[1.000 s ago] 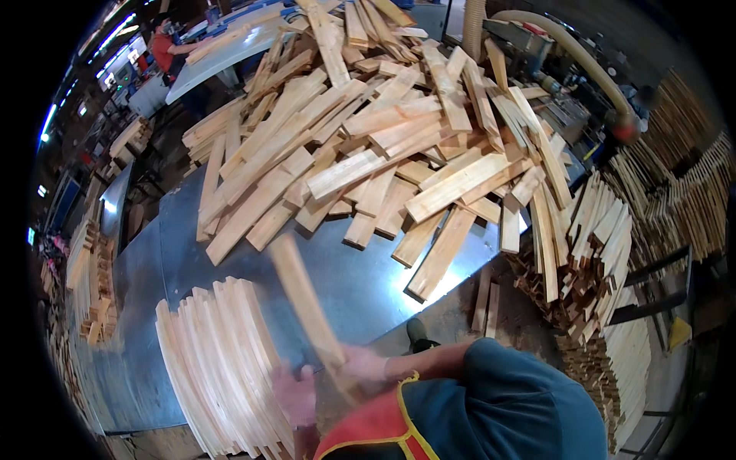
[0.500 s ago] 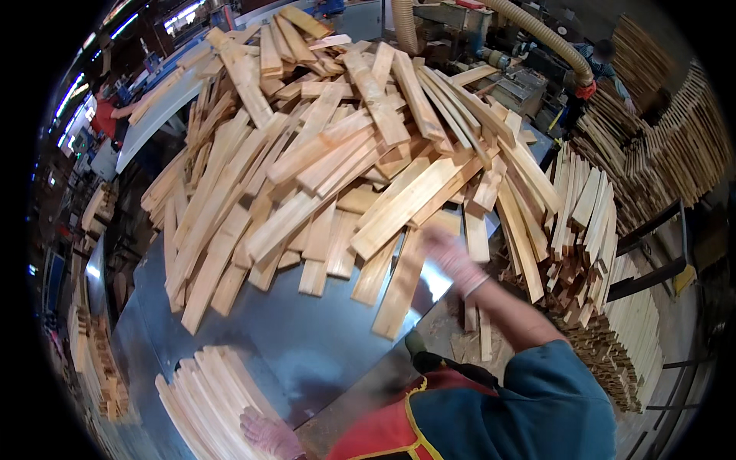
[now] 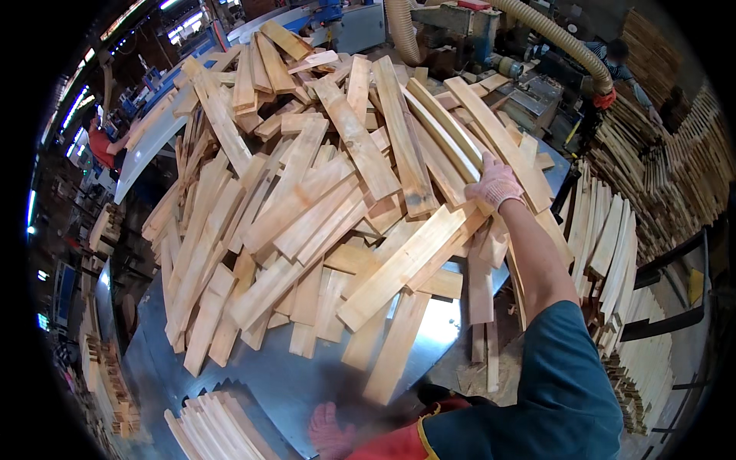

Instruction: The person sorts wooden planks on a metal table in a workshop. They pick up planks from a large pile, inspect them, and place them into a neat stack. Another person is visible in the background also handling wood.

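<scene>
**Right hand on the slat heap, left hand low at the table edge**

Nearest the camera, the left hand (image 3: 331, 431) in a pink glove lies low over the grey metal table (image 3: 307, 383); it is blurred, and whether its fingers are curled or loose cannot be told. Just to its left lies a neat fan of stacked slats (image 3: 215, 425), close to the fingers but not clearly touching them.

Farther out, the right arm reaches up from a blue sleeve (image 3: 563, 383) to the right hand (image 3: 496, 184), also in a pink glove. Its fingers are bent down over the upper end of a long pale wooden slat (image 3: 406, 264), which runs from under the fingertips down and leftward across the heap. The grip looks closed on that end, though the underside of the fingers is hidden.

Left of and beyond those fingers spreads the big loose pile of wooden slats (image 3: 307, 192), crossing at all angles. To the right of the fingers, more slats stand on edge in rows (image 3: 606, 238). Beyond the fingers, a tan flexible hose (image 3: 560, 38) arches over machinery.
</scene>
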### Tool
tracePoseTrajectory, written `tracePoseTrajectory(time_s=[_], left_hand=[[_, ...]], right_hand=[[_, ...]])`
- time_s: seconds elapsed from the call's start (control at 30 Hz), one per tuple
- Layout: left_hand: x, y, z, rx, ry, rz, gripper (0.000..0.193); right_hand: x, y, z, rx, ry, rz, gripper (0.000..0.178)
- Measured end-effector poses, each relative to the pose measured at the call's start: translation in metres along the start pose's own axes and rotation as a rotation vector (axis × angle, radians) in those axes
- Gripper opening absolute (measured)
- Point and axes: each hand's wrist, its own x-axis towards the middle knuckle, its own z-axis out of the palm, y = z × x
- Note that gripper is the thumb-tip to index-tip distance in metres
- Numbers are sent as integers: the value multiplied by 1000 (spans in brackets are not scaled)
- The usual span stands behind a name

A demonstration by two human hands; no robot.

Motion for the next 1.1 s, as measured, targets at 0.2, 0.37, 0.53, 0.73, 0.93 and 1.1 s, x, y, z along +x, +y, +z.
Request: tracePoseTrajectory(time_s=[0.2,0.37,0.53,0.73,0.93,1.1], left_hand=[[1,33,-41,-158,-88,-79,72],[22,56,-77,-406,-86,29,72],[28,80,-108,-662,-5,125,83],[37,58,-83,-1366,-134,35,84],[-45,-25,-91,-1851,-430,77,73],[-132,-70,-63,-1780,-260,-48,75]], right_hand=[[2,9,2,524,-274,-72,52],[-164,-21,-25,1319,-397,28,56],[-349,-79,21,1477,-346,-5,69],[-501,-140,79,1208,-408,-405,69],[-525,-157,101,1231,-986,-275,72],[-551,-215,82,1445,-1428,-206,79]])
